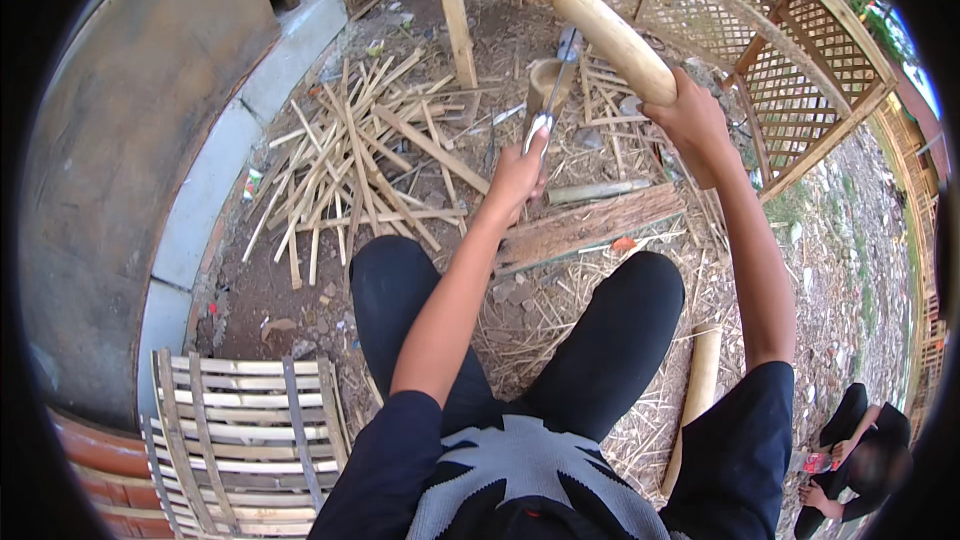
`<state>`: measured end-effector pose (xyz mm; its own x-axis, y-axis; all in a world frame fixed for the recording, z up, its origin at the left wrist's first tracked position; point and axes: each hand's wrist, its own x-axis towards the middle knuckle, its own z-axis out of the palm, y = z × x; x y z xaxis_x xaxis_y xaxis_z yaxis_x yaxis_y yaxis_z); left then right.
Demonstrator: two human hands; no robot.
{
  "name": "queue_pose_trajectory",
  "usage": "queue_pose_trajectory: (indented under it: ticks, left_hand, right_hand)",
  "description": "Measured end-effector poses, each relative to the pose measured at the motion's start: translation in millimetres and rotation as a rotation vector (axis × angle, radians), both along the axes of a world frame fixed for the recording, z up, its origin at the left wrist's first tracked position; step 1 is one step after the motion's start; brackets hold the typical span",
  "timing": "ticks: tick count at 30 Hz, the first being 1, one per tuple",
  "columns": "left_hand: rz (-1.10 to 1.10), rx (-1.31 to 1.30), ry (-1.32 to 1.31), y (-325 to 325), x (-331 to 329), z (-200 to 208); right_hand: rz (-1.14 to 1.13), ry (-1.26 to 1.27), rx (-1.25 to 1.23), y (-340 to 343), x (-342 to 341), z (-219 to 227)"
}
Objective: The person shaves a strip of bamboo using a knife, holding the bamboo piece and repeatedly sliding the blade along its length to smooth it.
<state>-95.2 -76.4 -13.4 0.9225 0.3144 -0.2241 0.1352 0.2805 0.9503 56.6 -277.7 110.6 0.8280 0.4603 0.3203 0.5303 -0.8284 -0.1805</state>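
Observation:
My left hand (pixel 518 175) is closed round the pale handle of a long, narrow-bladed tool (pixel 562 75). Its blade is seen nearly edge-on and points up and away; whether it is a saw or a knife I cannot tell. In my right hand (pixel 690 125) is the near end of a thick bamboo pole (pixel 610 25), which slants up to the left and passes out at the top edge. Behind the blade a short bamboo tube (pixel 538 100) shows its open end. A rough wooden plank (pixel 590 228) lies on the ground just beyond my knees.
A heap of split bamboo strips (pixel 350 160) spreads at the left. A slatted bamboo panel (pixel 250 430) lies at the lower left. Another bamboo pole (pixel 700 370) is beside my right leg. Lattice fencing (pixel 800 90) stands far right; another person (pixel 855 470) sits at the lower right.

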Motion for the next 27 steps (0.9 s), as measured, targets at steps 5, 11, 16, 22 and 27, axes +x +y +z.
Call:
queue_pose_trajectory:
  ticks: [5, 11, 16, 22, 27]
  left_hand:
    - [0.023, -0.027, 0.000, -10.0, 0.5, -4.5]
    - [0.055, -0.048, 0.009, -7.0, -6.7, -9.7]
    - [0.066, -0.075, -0.005, -14.0, 2.0, -15.4]
    - [0.028, -0.046, 0.020, -21.4, -3.7, -15.8]
    - [0.010, -0.134, 0.072, 0.4, 7.6, -4.1]
  right_hand:
    - [-0.028, -0.091, -0.087, -15.0, -7.2, 17.3]
    - [-0.060, -0.349, 0.008, -17.8, -0.3, 74.2]
    - [0.045, -0.495, 0.682, -4.0, -42.4, 164.8]
    - [0.260, -0.483, 0.688, -24.0, 49.0, -4.1]
    - [-0.026, 0.121, -0.076, -14.9, -8.6, -25.7]
